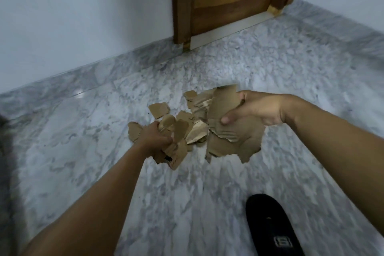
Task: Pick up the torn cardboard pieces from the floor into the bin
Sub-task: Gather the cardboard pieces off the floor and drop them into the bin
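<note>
While the left hand (154, 135) curls tight around a bunch of small torn brown cardboard scraps (179, 150), the right hand (255, 110) pinches a large ragged brown cardboard sheet (232, 141) between thumb and fingers. More loose torn cardboard bits (159, 109) lie on the grey-veined marble floor (83, 131) between and beyond the hands. A black slipper (270, 230) shows at the lower edge.

Torn brown cardboard pieces. A large ragged sheet (234, 143) hangs from the right hand (256, 110), pinched at its upper edge. A crumpled bunch of smaller scraps (176, 149) is gripped in the left hand (156, 137). More loose scraps (159, 109) lie between and just beyond both hands.
</note>
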Demonstrator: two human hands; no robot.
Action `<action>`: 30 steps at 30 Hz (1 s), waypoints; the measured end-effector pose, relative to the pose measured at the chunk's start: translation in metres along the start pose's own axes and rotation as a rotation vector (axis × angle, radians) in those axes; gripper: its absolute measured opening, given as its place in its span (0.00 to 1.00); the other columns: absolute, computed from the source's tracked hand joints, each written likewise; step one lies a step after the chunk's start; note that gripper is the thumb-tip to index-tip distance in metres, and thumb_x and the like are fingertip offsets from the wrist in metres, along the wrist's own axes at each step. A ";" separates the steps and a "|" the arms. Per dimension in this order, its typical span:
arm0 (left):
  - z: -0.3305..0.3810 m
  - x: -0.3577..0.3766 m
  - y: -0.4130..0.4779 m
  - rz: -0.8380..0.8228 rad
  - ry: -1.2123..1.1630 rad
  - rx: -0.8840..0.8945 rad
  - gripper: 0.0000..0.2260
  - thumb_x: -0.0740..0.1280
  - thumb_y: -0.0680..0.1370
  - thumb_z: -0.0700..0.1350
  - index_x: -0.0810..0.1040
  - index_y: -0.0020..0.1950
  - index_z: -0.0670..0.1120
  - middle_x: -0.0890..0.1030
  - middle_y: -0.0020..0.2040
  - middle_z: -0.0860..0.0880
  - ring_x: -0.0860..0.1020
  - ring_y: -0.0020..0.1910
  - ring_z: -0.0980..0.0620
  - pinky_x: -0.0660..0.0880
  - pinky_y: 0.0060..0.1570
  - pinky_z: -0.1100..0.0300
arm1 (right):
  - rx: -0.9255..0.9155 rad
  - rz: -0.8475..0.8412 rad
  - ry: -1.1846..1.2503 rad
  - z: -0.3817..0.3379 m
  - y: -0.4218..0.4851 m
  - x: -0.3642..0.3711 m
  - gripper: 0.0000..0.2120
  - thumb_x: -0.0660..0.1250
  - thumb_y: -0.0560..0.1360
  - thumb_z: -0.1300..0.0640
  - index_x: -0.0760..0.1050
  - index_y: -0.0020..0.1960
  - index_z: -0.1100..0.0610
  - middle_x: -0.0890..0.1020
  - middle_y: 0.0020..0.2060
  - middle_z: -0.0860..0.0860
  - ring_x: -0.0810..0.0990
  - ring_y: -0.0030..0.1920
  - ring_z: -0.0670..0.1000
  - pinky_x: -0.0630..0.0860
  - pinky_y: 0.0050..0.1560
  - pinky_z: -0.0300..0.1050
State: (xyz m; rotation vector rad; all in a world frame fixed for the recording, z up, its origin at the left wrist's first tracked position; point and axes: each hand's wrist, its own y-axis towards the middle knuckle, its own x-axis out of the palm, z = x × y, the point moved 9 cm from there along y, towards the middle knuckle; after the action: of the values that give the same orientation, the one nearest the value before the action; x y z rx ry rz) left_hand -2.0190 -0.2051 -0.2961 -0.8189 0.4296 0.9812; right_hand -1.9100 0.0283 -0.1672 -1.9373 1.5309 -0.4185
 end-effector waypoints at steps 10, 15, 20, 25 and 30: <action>-0.023 -0.001 -0.018 -0.053 0.009 0.008 0.21 0.76 0.65 0.51 0.73 0.52 0.46 0.75 0.44 0.49 0.77 0.49 0.44 0.74 0.47 0.54 | 0.236 -0.016 -0.506 0.066 0.044 0.059 0.31 0.83 0.61 0.43 0.75 0.57 0.54 0.80 0.57 0.51 0.80 0.54 0.52 0.80 0.54 0.48; -0.074 0.001 -0.037 -0.094 0.003 -0.109 0.26 0.76 0.65 0.52 0.75 0.62 0.50 0.80 0.55 0.47 0.78 0.54 0.44 0.77 0.56 0.48 | 0.071 -0.009 0.026 0.112 0.099 0.110 0.16 0.81 0.68 0.54 0.82 0.53 0.57 0.87 0.46 0.47 0.85 0.51 0.50 0.83 0.53 0.48; -0.111 -0.020 -0.050 -0.012 0.047 -0.199 0.27 0.74 0.63 0.56 0.75 0.57 0.47 0.80 0.53 0.45 0.78 0.50 0.44 0.76 0.47 0.52 | 0.016 0.007 0.098 0.114 0.130 0.119 0.23 0.81 0.68 0.56 0.81 0.61 0.58 0.85 0.55 0.52 0.84 0.57 0.55 0.79 0.61 0.55; -0.140 -0.058 -0.060 0.185 -0.055 -0.285 0.22 0.74 0.68 0.53 0.73 0.56 0.46 0.78 0.52 0.46 0.77 0.52 0.43 0.75 0.47 0.53 | 0.147 -0.129 -0.057 0.116 0.139 0.127 0.26 0.84 0.63 0.54 0.83 0.59 0.58 0.86 0.55 0.54 0.83 0.57 0.58 0.80 0.60 0.56; -0.154 -0.038 -0.065 0.073 -0.122 -0.319 0.23 0.76 0.67 0.48 0.75 0.59 0.45 0.80 0.56 0.44 0.79 0.53 0.42 0.78 0.55 0.44 | 0.380 0.044 -0.745 0.156 0.156 0.141 0.53 0.79 0.58 0.33 0.65 0.74 0.56 0.65 0.73 0.59 0.67 0.70 0.64 0.69 0.70 0.58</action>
State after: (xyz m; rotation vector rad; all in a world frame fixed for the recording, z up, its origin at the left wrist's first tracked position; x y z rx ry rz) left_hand -1.9769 -0.3653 -0.3420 -1.0277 0.2003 1.1793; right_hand -1.8958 -0.0829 -0.4040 -1.5048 0.9225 0.0463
